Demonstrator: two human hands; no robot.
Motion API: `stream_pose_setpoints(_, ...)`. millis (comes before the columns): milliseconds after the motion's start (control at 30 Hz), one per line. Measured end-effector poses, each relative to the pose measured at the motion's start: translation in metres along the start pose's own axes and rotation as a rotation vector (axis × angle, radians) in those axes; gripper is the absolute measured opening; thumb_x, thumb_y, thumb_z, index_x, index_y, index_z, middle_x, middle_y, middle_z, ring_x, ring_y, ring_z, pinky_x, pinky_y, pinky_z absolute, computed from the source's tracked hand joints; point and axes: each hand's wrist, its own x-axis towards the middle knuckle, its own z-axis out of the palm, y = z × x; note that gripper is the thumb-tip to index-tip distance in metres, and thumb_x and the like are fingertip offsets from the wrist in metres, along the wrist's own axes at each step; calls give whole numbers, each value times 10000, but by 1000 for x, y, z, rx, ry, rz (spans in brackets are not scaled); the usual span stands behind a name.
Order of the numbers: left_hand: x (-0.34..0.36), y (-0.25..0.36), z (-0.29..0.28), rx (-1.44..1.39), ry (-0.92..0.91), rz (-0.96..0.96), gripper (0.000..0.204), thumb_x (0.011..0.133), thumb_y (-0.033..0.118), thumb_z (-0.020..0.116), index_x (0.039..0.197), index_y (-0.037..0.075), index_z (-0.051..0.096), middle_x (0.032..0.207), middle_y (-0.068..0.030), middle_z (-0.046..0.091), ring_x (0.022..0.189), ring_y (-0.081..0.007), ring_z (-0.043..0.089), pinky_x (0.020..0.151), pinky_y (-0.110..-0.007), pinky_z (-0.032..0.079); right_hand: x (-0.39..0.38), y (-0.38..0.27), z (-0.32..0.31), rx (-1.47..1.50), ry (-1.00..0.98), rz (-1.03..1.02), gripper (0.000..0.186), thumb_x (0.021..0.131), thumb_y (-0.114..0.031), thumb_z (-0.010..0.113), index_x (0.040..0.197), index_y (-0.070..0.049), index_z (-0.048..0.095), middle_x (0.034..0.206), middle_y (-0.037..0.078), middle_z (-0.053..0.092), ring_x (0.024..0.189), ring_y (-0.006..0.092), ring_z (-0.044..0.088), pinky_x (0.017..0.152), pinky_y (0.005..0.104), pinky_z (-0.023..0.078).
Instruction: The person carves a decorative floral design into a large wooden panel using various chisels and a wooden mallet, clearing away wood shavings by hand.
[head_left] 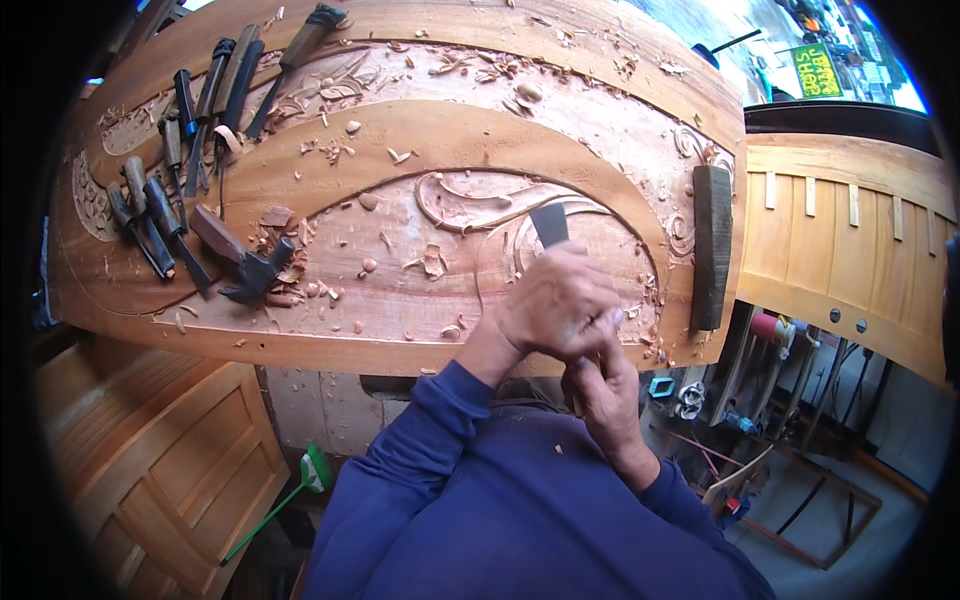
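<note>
My left hand (556, 302) is closed around a wide flat carving chisel (549, 225), whose dark blade sticks out beyond the fist onto the carved leaf scroll (470, 205). Just below it, toward my body, my right hand (606, 392) is closed against the left one, at the handle end; the handle itself is hidden by my fingers. Under the blade lies a wooden door panel (420, 125) with a recessed, curved field and relief carving. Curled wood chips (433, 262) are scattered over that field.
A hammer (257, 272) lies on the panel at left, beside several chisels and gouges (215, 90). A dark wood block (711, 250) rests along the right edge. Another panelled door (850, 230) stands at right, with a green broom (315, 468) below left.
</note>
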Motion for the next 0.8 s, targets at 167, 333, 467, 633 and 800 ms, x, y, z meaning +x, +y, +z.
stream_pose_setpoints(167, -28, 27, 20, -30, 40, -16, 263, 832, 293, 628, 644, 129, 546, 637, -58, 527, 623, -264, 552, 636, -412, 417, -32, 14, -21, -160, -21, 83, 418, 1063, -29, 565, 1464, 82, 539, 1055, 66, 696, 933, 114, 631, 813, 281, 521)
stream_pose_setpoints(333, -28, 27, 0, -36, -96, -74, 260, 877, 271, 628, 669, 122, 582, 681, -59, 601, 683, -264, 620, 657, -426, 460, -33, -2, -6, -153, -7, 195, 448, 1067, -59, 598, 1482, 96, 531, 1196, 117, 716, 1064, 143, 662, 919, 301, 539)
stream_pose_setpoints(467, -28, 23, -7, -137, -46, -85, 249, 871, 264, 608, 668, 125, 568, 654, -65, 578, 660, -275, 610, 644, -432, 452, -31, -36, 15, -193, 2, 248, 509, 1076, -68, 602, 1539, 103, 477, 1338, 159, 685, 1201, 166, 646, 1003, 308, 523)
stream_pose_setpoints(633, -21, 9, -9, -236, 0, -39, 265, 831, 309, 585, 639, 130, 551, 605, -59, 507, 573, -294, 530, 593, -432, 413, -22, -15, 27, -192, 24, 128, 480, 1091, -62, 575, 1535, 90, 473, 1197, 115, 719, 1057, 136, 677, 902, 282, 540)
stream_pose_setpoints(800, 34, 27, -16, -23, -142, 112, 207, 860, 291, 620, 756, 114, 644, 763, -75, 615, 720, -260, 603, 695, -437, 479, -19, 24, 9, 136, 117, -166, 183, 1127, -140, 550, 1288, -61, 586, 875, 17, 642, 606, 73, 543, 538, 248, 433)
